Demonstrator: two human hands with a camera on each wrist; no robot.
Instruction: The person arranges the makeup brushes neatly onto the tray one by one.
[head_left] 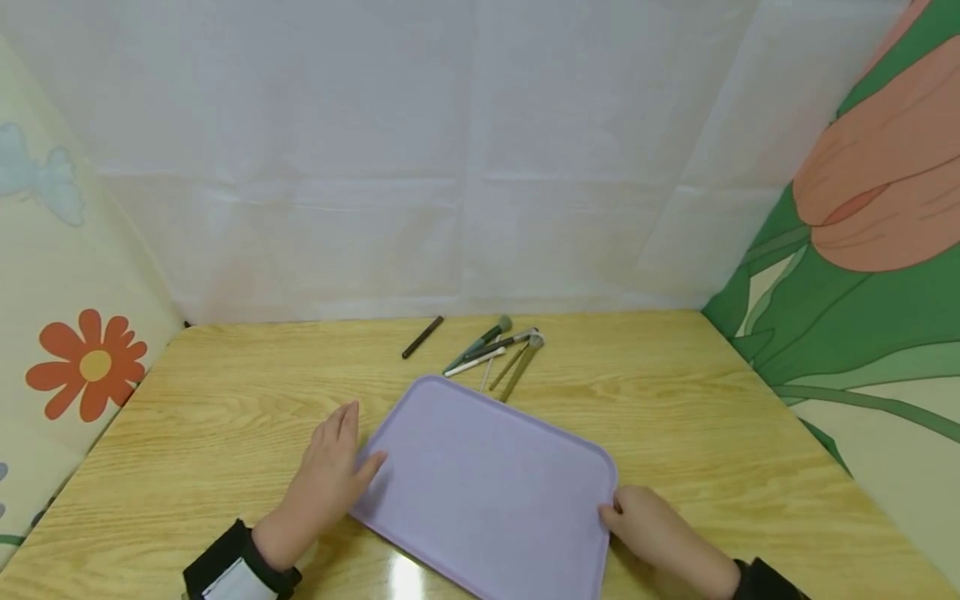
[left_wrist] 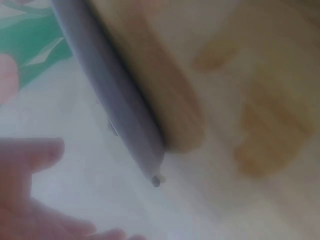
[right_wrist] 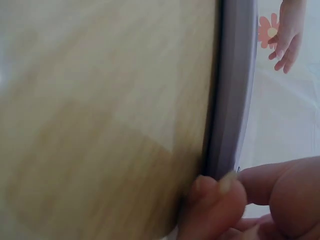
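Note:
A purple rectangular tray (head_left: 487,483) lies at a slant over the front of the wooden table. Its right edge is pinched between the thumb and fingers of my right hand (head_left: 652,525); the right wrist view shows those fingers (right_wrist: 215,205) at the tray's rim (right_wrist: 232,90). Beside the tray's left edge is my left hand (head_left: 322,471), fingers straight and thumb spread over the tray in the head view. In the left wrist view, a gap separates that hand (left_wrist: 30,185) from the tray's edge (left_wrist: 115,95).
Behind the tray, several makeup brushes lie in a loose pile, among them a green brush (head_left: 480,342), a white-handled one (head_left: 474,362) and an olive one (head_left: 521,369). A dark stick (head_left: 422,337) lies left of them. A white cloth (head_left: 450,167) hangs behind the table (head_left: 225,417).

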